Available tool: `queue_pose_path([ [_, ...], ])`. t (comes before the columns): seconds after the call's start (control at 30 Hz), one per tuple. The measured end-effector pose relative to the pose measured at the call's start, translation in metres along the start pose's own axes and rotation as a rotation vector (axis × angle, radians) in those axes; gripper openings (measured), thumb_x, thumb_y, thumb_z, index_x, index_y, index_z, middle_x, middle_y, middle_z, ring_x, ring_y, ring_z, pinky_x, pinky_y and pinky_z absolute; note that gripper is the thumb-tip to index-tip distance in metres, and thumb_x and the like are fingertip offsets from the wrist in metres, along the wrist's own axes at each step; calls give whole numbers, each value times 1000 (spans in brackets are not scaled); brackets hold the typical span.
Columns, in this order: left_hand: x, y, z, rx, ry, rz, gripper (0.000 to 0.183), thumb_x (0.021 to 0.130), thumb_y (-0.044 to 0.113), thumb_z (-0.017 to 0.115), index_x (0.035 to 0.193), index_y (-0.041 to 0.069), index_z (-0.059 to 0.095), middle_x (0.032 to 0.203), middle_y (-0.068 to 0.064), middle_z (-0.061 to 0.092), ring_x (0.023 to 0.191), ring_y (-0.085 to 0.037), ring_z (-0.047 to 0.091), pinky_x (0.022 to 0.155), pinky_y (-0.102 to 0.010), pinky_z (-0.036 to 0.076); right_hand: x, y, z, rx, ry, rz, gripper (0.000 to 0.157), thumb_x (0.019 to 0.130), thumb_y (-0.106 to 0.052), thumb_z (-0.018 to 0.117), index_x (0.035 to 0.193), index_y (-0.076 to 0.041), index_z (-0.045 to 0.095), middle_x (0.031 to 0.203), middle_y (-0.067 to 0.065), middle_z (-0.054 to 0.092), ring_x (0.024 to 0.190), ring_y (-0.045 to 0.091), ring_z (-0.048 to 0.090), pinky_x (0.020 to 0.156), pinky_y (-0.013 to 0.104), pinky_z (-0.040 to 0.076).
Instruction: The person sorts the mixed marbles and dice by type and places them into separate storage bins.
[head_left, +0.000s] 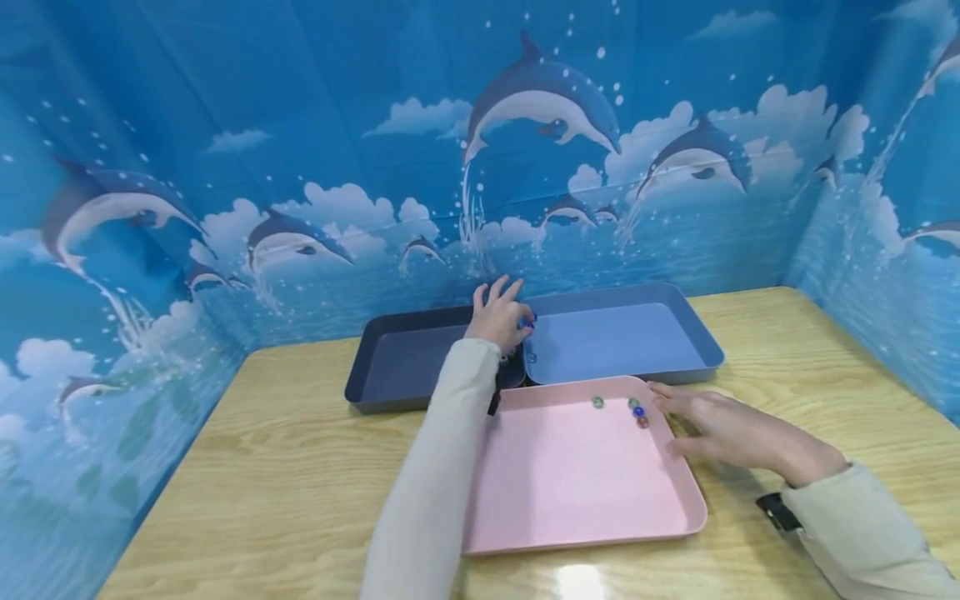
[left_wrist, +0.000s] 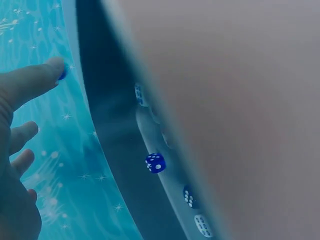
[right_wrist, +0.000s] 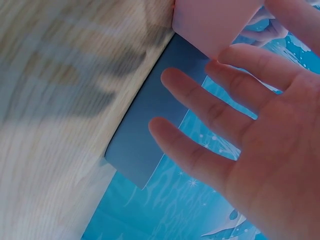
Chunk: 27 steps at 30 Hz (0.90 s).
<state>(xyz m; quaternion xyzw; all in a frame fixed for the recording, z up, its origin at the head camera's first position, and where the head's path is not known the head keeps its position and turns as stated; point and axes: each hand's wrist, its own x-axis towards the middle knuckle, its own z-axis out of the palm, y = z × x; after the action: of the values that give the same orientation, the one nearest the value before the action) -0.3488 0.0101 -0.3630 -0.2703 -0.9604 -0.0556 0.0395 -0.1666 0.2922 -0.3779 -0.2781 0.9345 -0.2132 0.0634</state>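
Note:
My left hand (head_left: pixel 498 318) is above where the dark tray (head_left: pixel 401 357) and the blue tray (head_left: pixel 622 333) meet. Its thumb and a finger pinch a small blue piece (left_wrist: pixel 62 75), mostly covered by the fingertip; I cannot tell whether it is a die or a marble. The other fingers are spread. Below this hand, the left wrist view shows a blue die (left_wrist: pixel 155 163) and several more dice along a tray wall. My right hand (head_left: pixel 723 427), its fingers extended, is at the right rim of the pink tray (head_left: pixel 577 483).
In the pink tray's far right part lie a blue marble (head_left: pixel 638 412), a reddish marble (head_left: pixel 642 422) and two greenish ones. A clear marble (head_left: pixel 532 357) sits in the blue tray's near left corner. A dolphin-print curtain (head_left: pixel 360 125) hangs behind the wooden table (head_left: pixel 300 467).

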Motion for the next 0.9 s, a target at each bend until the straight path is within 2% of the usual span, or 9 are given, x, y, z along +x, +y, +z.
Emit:
queue_pose_path([
  [0.27,3,2,-6,-7,26,2,27,96,33,72,121,23,76,165,-7,30,154,-30,13,121,-57,10,0,-1,0,12,-17,21,58,91,-20,77,135,12,58,150,37,38,132,55,43,100,63,44],
  [0.57,3,5,-11,-25,-4,-6,30,97,33,71,125,23,75,166,-6,27,154,-28,11,121,-56,9,0,-2,0,10,-23,23,59,91,-22,77,136,11,57,151,36,37,131,55,44,99,62,45],
  [0.9,4,11,-17,-29,22,16,29,97,36,70,123,24,75,165,-5,30,154,-28,13,120,-57,10,1,-2,-1,10,-31,25,60,91,-22,77,136,13,56,151,36,37,131,54,45,98,60,47],
])
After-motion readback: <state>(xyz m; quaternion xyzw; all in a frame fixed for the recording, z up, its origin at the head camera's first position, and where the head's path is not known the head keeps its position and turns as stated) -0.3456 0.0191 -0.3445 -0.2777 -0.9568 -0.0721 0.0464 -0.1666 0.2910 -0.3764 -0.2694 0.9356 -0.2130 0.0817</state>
